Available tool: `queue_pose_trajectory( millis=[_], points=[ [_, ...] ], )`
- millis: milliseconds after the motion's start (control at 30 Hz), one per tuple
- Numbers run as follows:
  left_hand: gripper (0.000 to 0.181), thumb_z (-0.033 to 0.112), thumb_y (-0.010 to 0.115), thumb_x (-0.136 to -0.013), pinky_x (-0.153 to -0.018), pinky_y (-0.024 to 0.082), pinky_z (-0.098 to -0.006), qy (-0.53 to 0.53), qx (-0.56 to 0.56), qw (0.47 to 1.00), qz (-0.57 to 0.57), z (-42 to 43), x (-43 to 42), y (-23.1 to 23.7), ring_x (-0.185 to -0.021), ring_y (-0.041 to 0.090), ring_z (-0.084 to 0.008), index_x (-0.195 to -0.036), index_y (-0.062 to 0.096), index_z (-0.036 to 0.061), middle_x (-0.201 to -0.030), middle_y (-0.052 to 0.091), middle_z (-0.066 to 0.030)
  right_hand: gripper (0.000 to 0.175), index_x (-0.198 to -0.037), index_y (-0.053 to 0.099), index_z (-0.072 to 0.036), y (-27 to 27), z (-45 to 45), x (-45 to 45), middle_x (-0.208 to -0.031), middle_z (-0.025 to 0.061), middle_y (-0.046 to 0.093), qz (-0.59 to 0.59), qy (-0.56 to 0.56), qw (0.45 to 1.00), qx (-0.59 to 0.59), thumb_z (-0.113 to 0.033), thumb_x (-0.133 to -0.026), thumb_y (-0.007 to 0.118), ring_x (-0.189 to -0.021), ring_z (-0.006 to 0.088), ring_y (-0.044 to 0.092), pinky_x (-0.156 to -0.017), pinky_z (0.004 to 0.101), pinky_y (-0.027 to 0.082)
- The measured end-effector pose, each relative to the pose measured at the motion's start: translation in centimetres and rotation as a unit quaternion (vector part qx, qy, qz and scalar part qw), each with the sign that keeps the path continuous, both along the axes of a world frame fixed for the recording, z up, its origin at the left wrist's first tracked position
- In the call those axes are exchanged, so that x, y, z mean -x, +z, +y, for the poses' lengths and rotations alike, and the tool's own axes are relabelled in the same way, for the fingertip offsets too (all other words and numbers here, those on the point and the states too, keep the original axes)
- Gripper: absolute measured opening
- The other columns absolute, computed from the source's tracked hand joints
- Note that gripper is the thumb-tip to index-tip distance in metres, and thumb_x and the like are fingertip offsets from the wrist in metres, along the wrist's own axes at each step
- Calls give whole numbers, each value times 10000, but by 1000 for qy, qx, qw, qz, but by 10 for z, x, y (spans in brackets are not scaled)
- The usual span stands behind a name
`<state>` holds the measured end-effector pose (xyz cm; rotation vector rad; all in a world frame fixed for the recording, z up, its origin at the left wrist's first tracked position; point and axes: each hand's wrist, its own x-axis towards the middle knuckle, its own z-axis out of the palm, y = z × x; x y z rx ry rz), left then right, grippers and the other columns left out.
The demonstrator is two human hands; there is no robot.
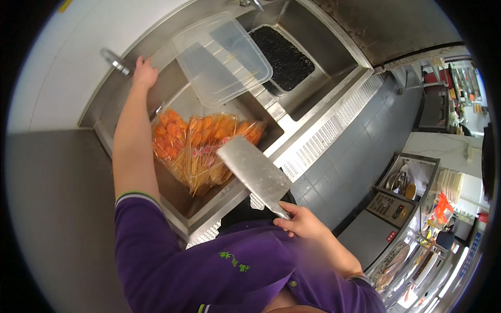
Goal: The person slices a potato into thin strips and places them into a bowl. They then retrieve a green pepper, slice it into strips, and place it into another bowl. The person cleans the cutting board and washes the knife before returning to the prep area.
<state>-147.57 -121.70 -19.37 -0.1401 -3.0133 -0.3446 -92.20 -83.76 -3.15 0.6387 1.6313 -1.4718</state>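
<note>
My right hand (303, 221) grips the handle of a metal cleaver (256, 172), its broad blade over the sink's front edge. My left hand (145, 74) reaches to the back of the sink, beside the base of a chrome faucet (117, 64); whether it touches the faucet I cannot tell. In the near basin of the stainless steel sink (176, 227) lie clear plastic bags of orange skewered food (211, 133), their wooden sticks pointing towards me. A translucent plastic container or lid (225, 58) rests across the basins' divider.
The other basin holds a tray of dark contents (282, 58). A second faucet (254, 4) stands behind it. A perforated metal strip (313, 144) runs along the sink's front, above a tiled floor (352, 137). Counters with cookware (403, 184) stand at the right.
</note>
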Motion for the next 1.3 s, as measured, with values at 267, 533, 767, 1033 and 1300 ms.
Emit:
queue_pose_trajectory(
  millis=[267,533,767,1033,1300],
  points=[
    [531,69,547,-922,-1156,418,-446,-148,74,986,27,-4,-55,-37,-1414,462,-394,-1450,512,19,-1516,508,-201,613,-1448,553,-66,-41,62,158,-688,112,688,98,273,956,33,-380,-942,698,-559,205,677,-605,347,545],
    [230,184,535,-1047,-930,523,-385,342,-633,644,-260,22,-171,-33,-940,652,-178,-1231,601,63,-1050,665,-44,407,-1012,709,-10,-114,22,256,-587,105,679,102,410,903,75,-381,-858,648,-589,265,708,-614,400,576],
    [207,274,529,-1002,-638,415,-349,425,-816,352,-169,51,-125,-11,-646,497,-153,-872,594,126,-721,533,38,342,-773,775,18,-147,-48,291,-721,189,734,158,355,920,58,-303,-797,660,-765,342,750,-720,473,585],
    [120,202,486,-1000,-578,379,-323,389,-689,596,-141,-49,-108,-76,-618,411,-155,-918,555,148,-653,339,30,292,-768,758,53,-108,-68,302,-778,219,737,201,291,932,80,-207,-796,629,-734,336,751,-676,452,586],
    [242,288,460,-1062,-490,352,-231,317,-791,477,-214,-2,-110,-20,-561,434,-103,-851,489,173,-649,421,49,365,-1086,633,106,-132,-80,274,-789,207,729,134,164,962,172,-133,-811,643,-644,306,736,-616,413,586]
  ],
)
